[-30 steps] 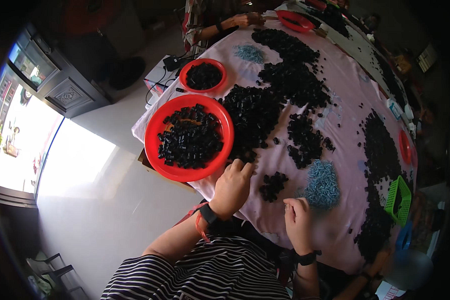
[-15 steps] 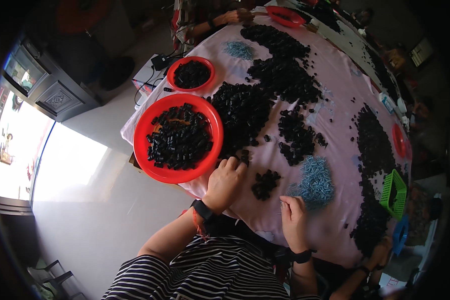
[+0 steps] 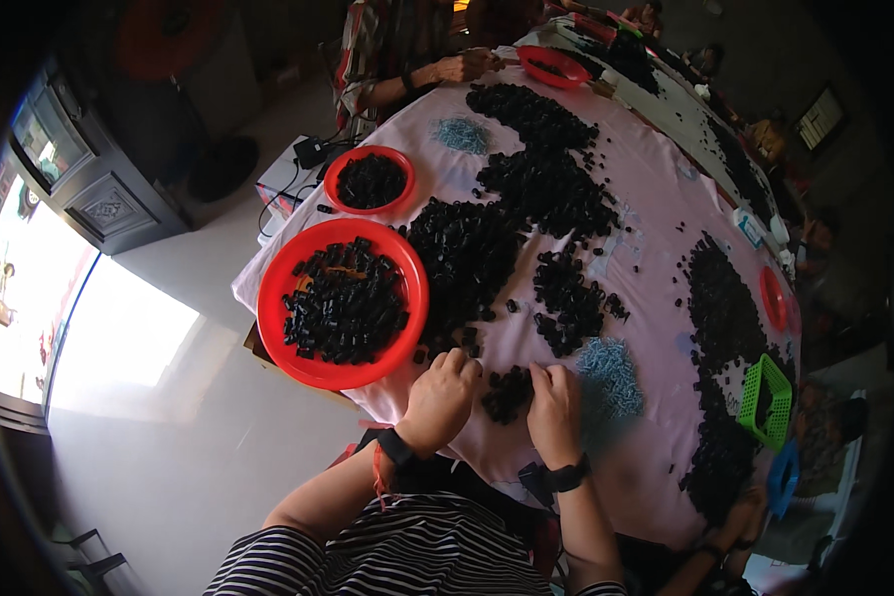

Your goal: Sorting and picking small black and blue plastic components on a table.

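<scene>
My left hand (image 3: 437,402) lies at the near end of the big heap of small black plastic pieces (image 3: 462,253), just right of a large red basin (image 3: 268,308). Its fingers are curled together, and whatever they hold is hidden. My right hand (image 3: 556,409) is closed in a pinch, with any small thing in it too tiny to name. Between the two hands sits a small pile of black pieces (image 3: 507,393), which the right fingertips are beside. A heap of thin blue-grey screw-like pieces (image 3: 614,379) spreads right of my right hand.
A smaller red basin (image 3: 409,184) of black pieces stands beyond the large one. More black heaps cover the pink cloth (image 3: 656,298). A green basket (image 3: 767,402) stands at the right edge. Co-workers' hands (image 3: 472,65) show at the far side and lower right.
My right hand has moved left from beside the blue-grey heap to the small black pile. My left hand stays near the black pieces by the basin. The view has shifted slightly.
</scene>
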Tool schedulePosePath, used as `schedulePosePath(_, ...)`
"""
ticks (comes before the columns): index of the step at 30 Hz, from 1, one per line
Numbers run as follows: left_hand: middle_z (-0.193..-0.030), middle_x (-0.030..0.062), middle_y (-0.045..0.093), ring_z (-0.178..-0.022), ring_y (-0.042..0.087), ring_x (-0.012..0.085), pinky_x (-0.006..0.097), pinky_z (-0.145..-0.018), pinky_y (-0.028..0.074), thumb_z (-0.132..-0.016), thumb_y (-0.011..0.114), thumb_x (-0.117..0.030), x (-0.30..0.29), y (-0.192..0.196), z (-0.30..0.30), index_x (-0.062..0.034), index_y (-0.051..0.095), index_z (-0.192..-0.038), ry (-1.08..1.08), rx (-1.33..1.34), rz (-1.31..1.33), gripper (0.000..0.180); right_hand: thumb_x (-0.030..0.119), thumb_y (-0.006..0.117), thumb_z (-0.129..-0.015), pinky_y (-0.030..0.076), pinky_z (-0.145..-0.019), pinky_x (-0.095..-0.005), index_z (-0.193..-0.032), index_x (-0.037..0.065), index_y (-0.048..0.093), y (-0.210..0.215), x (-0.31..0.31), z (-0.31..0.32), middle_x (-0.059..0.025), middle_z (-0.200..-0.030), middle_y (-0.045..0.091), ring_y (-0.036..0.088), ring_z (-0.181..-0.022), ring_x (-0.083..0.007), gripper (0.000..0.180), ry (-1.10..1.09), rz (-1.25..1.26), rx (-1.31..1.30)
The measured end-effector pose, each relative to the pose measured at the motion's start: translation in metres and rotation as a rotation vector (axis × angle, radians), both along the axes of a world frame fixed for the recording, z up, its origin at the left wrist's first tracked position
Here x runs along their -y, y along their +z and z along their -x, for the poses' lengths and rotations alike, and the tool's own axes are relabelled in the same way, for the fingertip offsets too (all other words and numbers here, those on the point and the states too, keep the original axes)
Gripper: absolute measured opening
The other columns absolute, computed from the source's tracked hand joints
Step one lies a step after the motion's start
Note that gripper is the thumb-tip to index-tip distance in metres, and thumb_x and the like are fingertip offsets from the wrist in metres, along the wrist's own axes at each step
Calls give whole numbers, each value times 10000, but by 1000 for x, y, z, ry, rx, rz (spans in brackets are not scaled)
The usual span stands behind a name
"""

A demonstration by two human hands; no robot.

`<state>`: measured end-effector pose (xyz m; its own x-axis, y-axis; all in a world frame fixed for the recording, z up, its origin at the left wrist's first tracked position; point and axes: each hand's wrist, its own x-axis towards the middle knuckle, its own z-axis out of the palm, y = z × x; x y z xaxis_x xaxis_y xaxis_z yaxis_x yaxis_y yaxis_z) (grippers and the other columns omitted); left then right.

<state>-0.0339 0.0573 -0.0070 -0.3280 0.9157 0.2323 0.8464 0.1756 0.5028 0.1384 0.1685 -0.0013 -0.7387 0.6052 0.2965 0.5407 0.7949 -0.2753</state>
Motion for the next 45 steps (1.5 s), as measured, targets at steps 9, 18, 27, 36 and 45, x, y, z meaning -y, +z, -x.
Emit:
schedulePosePath(9,-1009,160,646,-928,657,370,406,-762,560,-928,645,-142,8,11,-17,-26,599,-1049,-17,400,5,174,-35,590,-920,485,-865,-423,-1169,19,653,6,17,-17,-145,-1014,612,599,-944,-352,262,-120,71,-141)
schedulePosePath(18,-1083,40,679,-977,646,107,271,-883,539,-1044,612,-148,34,26,-20,-9,590,-1342,-291,1754,258,330,-3,654,-944,496,-794,-361,-1095,13,652,56,57,-40,-113,-982,636,619,-868,-260,152,-40,514,-373)
schedulePosePath(27,-1108,79,690,-1001,675,139,295,-908,568,-1016,638,-100,35,17,-27,15,608,-1299,-306,1925,143,307,1,680,-939,495,-838,-353,-1085,37,664,66,70,-47,-93,-1034,646,609,-958,-247,151,-40,495,-388)
schedulePosePath(36,-1092,33,679,-974,639,100,272,-913,532,-1033,614,-161,38,19,-27,9,635,-1328,-396,1872,150,341,-34,687,-920,485,-833,-311,-1066,18,651,66,71,-42,-70,-997,629,597,-917,-188,159,-1,379,-387)
schedulePosePath(45,-1022,15,692,-886,654,89,253,-810,556,-1021,652,-211,41,13,-30,-14,659,-1267,-367,1808,142,315,-16,715,-890,466,-837,-339,-1005,39,680,71,74,-33,-59,-954,648,599,-908,-214,132,28,274,-333)
